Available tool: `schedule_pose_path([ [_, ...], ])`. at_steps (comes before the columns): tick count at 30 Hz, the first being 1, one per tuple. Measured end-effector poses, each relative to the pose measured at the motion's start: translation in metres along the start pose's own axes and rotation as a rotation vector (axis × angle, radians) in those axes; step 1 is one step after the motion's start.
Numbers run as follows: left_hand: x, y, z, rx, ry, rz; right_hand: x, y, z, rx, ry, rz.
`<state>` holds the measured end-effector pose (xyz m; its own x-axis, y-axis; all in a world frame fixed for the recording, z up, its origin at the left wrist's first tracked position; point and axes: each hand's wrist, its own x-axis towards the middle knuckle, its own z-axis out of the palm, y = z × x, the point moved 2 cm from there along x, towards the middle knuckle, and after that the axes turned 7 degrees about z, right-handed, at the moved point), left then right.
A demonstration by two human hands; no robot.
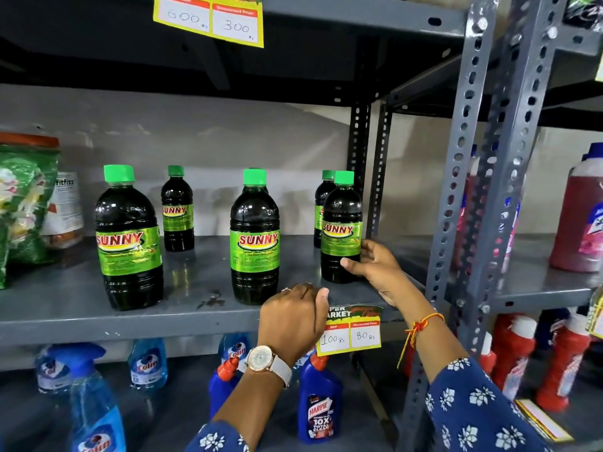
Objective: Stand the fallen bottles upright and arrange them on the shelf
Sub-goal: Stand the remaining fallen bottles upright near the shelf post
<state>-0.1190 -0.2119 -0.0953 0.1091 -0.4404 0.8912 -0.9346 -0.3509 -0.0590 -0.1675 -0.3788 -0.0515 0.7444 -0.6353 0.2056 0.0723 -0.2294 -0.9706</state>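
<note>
Item: right-end bottle (341, 230), green cap, upright on the shelf (195, 282); my right hand (375, 265) holds its lower body, thumb in front, fingers (370, 247) curled round its right side. My left hand (293, 316): fingers curled on nothing seen, at the shelf edge, middle bottle (254, 243) just beyond them. Step: arranging, no bottle lies fallen; next, I judge, a level slide into line, base kept flat.

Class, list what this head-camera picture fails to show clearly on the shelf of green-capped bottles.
Head view: back right bottle, mostly hidden by the front right bottle the right hand holds.
Head view: left hand, palm side turned away; whether it holds anything is unclear.
Head view: upper price tag, cut off by the top edge.
</note>
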Motion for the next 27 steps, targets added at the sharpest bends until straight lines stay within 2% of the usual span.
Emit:
schedule_pose_path([
  [4, -0.002, -0.005, 0.001, 0.014, 0.010, -0.001, 0.001, -0.003, 0.005, 0.023, -0.134, -0.022],
  [9, -0.003, 0.000, 0.003, 0.002, -0.010, 0.010, 0.001, 0.003, -0.001, 0.031, 0.002, -0.022],
  [27, 0.000, 0.003, 0.000, 0.027, -0.032, -0.014, -0.042, -0.006, -0.021, -0.137, -0.033, -0.073],
])
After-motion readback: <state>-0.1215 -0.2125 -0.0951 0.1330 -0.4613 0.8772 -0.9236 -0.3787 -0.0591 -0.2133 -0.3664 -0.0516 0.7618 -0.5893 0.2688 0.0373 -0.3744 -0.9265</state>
